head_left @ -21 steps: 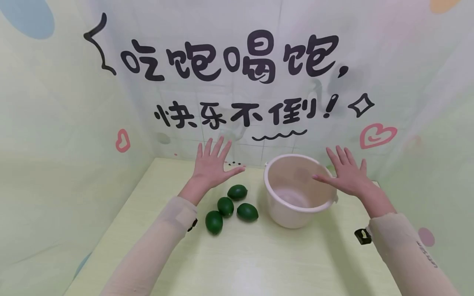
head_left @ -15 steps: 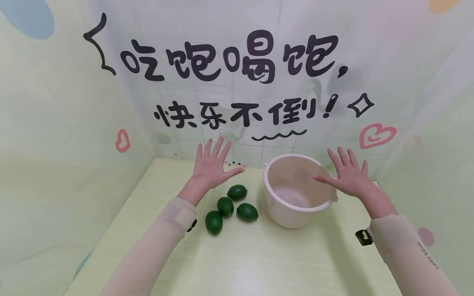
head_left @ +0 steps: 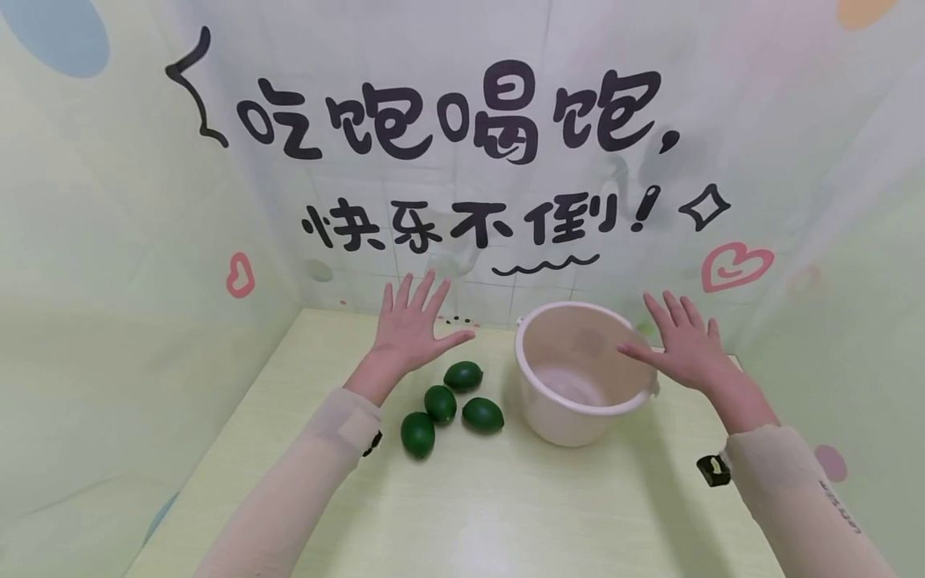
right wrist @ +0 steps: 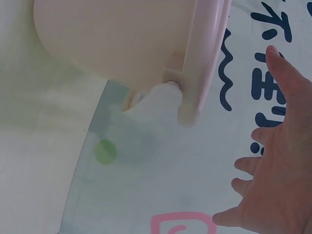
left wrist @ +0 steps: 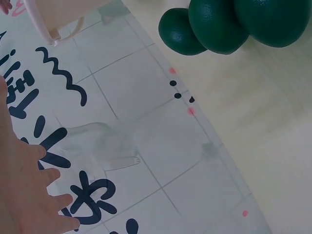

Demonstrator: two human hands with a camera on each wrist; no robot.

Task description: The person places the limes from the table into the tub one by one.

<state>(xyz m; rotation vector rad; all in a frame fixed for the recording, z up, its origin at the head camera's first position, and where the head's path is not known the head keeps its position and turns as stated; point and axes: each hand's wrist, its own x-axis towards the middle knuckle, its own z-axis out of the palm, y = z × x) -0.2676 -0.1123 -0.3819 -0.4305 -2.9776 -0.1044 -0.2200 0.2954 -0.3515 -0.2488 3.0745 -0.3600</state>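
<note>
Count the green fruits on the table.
4, all left of the bucket: rear fruit, front fruit, middle fruit between those, right fruit nearest the bucket. Its near inner side is hidden.

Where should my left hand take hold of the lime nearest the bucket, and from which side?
Probably from above: left hand pinching the lime across its middle, near and far sides. It lies lengthwise, its tip towards the bucket, so that span is its narrow one. A neighbouring lime sits close on its left, making an end-on grip more awkward.
</note>
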